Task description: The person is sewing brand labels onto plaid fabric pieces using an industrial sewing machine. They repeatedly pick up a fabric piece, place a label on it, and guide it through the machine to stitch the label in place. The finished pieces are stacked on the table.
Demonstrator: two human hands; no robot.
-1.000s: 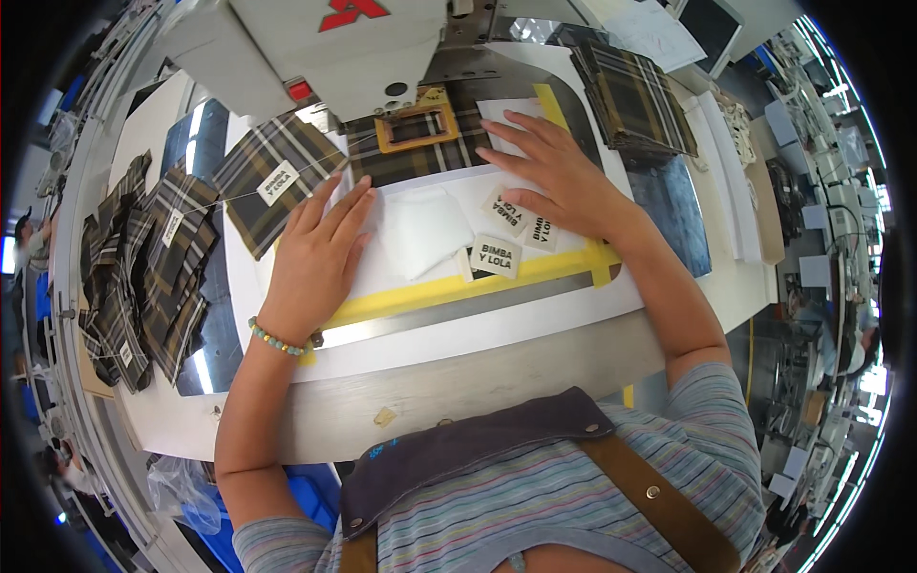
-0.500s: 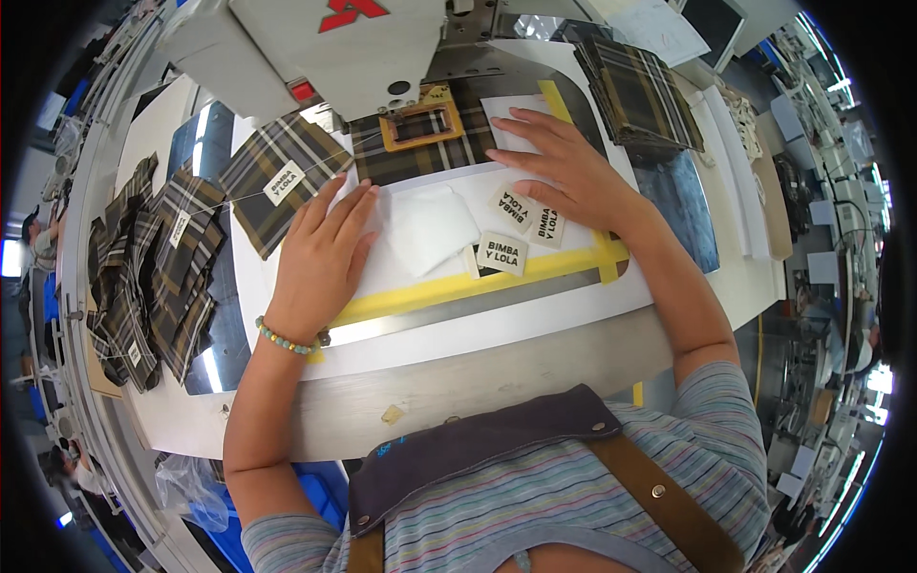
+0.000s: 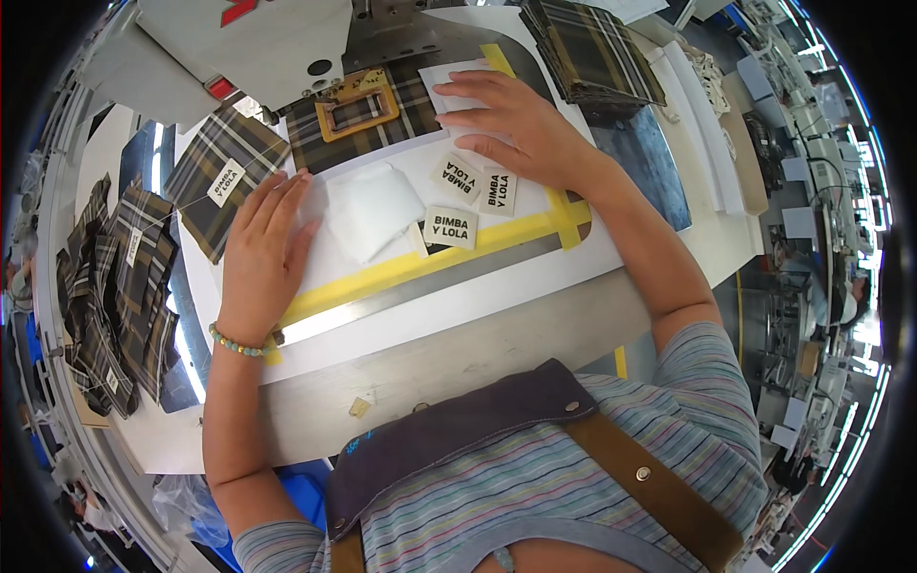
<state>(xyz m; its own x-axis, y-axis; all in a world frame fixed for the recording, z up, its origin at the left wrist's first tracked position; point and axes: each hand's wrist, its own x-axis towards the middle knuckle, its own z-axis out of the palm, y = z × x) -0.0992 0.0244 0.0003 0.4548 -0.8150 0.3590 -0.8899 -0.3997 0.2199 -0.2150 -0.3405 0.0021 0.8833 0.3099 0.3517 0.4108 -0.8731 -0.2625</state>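
A plaid fabric piece (image 3: 317,154) lies under the orange-yellow frame clamp (image 3: 331,132) of a sewing machine (image 3: 258,57). My left hand (image 3: 263,253) rests palm down with fingers stretched, its fingertips by the near left corner of that piece. At its right edge, over a white sheet, my right hand (image 3: 521,124) lies spread and holds nothing. Between the hands are a stack of thin white squares (image 3: 374,212) and several loose cream labels (image 3: 450,227) with dark print. Left of the clamp, another plaid piece (image 3: 220,143) bears a label, with a thread running from it.
Labelled plaid pieces (image 3: 134,258) hang in a pile at the left edge. A tall stack of plaid pieces (image 3: 592,57) stands at the back right. Yellow tape (image 3: 420,253) borders the white work plate. A small cream scrap (image 3: 359,408) lies near the table's front edge.
The whole view has shifted, so the machine and table appear farther left. Both hands keep nearly the same places beside the fabric under the clamp.
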